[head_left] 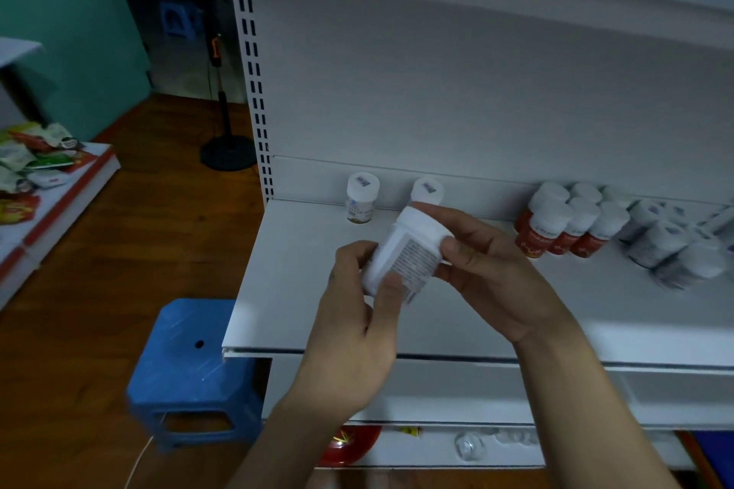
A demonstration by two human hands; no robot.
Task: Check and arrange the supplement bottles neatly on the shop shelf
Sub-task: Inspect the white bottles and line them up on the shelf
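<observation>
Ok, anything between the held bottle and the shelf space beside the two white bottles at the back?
Nothing visible does. The held bottle, in the left hand and right hand, hangs tilted just before the two white bottles; the shelf left of them is bare, the red-label bottles apart to the right.

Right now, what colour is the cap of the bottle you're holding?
White: the cap of the held bottle, best in the head view.

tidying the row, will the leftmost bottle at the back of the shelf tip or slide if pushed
The bottle stands upright, squat with a wide cap, so a low push probably slides it. The shelf looks smooth, which helps. Knocked over, its round body would likely roll.
</observation>
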